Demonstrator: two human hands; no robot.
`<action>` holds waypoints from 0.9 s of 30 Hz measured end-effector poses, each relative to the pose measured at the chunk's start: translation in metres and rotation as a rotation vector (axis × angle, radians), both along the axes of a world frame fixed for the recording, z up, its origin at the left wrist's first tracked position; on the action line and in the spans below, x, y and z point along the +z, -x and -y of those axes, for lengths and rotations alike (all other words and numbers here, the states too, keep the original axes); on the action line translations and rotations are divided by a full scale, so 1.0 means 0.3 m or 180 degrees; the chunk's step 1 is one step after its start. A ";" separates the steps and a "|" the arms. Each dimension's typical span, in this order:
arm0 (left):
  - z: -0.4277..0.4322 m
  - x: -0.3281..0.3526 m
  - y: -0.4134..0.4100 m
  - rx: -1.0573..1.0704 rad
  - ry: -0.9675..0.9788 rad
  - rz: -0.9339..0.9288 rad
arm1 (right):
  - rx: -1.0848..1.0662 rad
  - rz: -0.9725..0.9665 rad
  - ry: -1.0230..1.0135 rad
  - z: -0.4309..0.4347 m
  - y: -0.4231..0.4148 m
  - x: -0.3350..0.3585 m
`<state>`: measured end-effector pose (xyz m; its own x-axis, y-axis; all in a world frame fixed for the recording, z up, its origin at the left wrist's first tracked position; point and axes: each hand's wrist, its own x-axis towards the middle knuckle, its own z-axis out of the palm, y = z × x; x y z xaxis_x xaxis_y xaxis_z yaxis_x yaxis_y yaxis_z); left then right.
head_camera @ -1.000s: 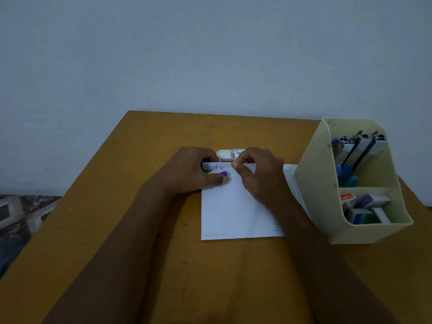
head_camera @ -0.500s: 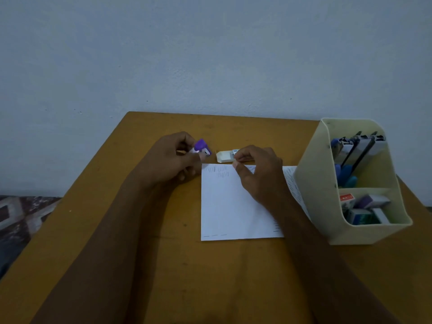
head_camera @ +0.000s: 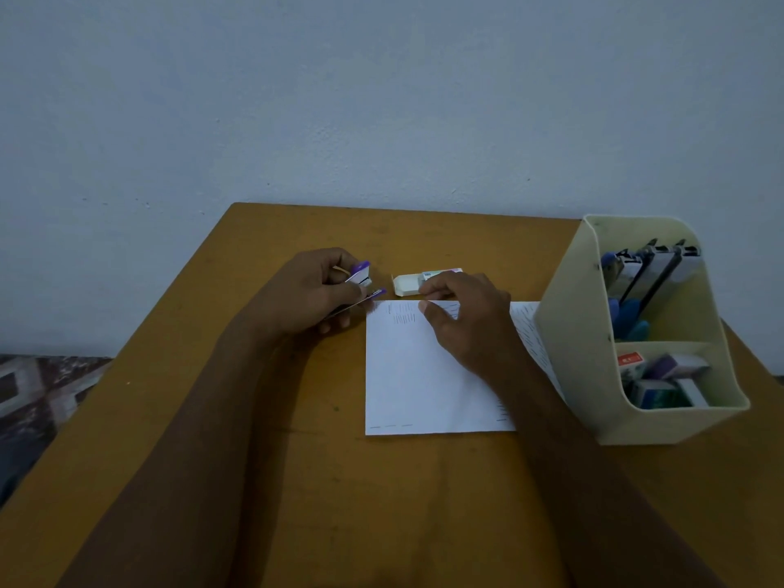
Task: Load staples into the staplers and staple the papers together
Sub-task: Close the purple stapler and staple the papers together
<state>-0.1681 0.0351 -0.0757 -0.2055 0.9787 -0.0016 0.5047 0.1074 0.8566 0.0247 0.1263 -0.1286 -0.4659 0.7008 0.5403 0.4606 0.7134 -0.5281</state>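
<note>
My left hand (head_camera: 309, 292) grips a small purple and white stapler (head_camera: 362, 280), its jaws apart, just left of the paper's top left corner. The white papers (head_camera: 418, 375) lie flat on the wooden table (head_camera: 297, 481). My right hand (head_camera: 462, 316) rests on the papers' top edge, thumb and fingers pinching it. A small white staple box (head_camera: 409, 284) lies on the table just beyond the papers, right by my right fingertips.
A cream desk organiser (head_camera: 636, 333) stands at the right, touching the papers' right side. Its back compartment holds several staplers (head_camera: 653, 269), its front one small staple boxes (head_camera: 662, 379). A pale wall rises behind the table's far edge.
My left hand drew the purple stapler off the paper's top left corner and out to the left, then lowered it back near the corner. My right hand stayed on the paper's top edge.
</note>
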 end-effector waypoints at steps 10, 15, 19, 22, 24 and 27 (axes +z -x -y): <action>-0.001 0.023 -0.054 -0.0599 -0.0077 0.0645 | 0.0674 -0.0690 0.1350 0.055 0.026 0.081; -0.007 0.019 -0.088 -0.0812 -0.0120 0.1168 | 0.0872 -0.1281 0.1764 0.058 0.013 0.095; -0.016 0.000 -0.099 -0.0757 -0.0189 0.1537 | 0.0934 -0.1705 0.2146 0.055 0.004 0.105; -0.023 -0.012 -0.101 -0.0730 -0.0188 0.1692 | 0.0895 -0.1830 0.2290 0.055 0.006 0.105; -0.025 -0.017 -0.103 -0.0707 -0.0177 0.1637 | 0.0875 -0.1821 0.2304 0.054 0.006 0.103; -0.028 -0.024 -0.104 -0.0700 -0.0193 0.1528 | 0.0816 -0.1802 0.2346 0.050 0.004 0.096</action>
